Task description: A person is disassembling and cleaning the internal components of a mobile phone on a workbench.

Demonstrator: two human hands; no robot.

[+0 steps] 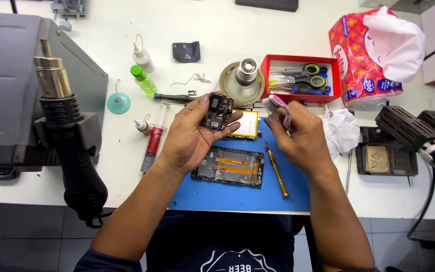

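On the white bench: a hot-air gun (71, 136) at left, a red tray (300, 61) with scissors (305, 75), a tissue pack (373, 55), a green bottle (143, 80), a syringe (153, 141).

This is an electronics repair workshop: a white bench holds a black hot-air gun (71, 146) in its grey station, a blue rubber work mat (237, 194), a black soldering-iron stand (386, 157) and a red tray of scissors (300, 78).

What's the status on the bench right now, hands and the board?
Left hand grips small circuit board. Right hand holds pink-handled tool beside it. Opened phone frame lies on blue mat below. Nothing between them.
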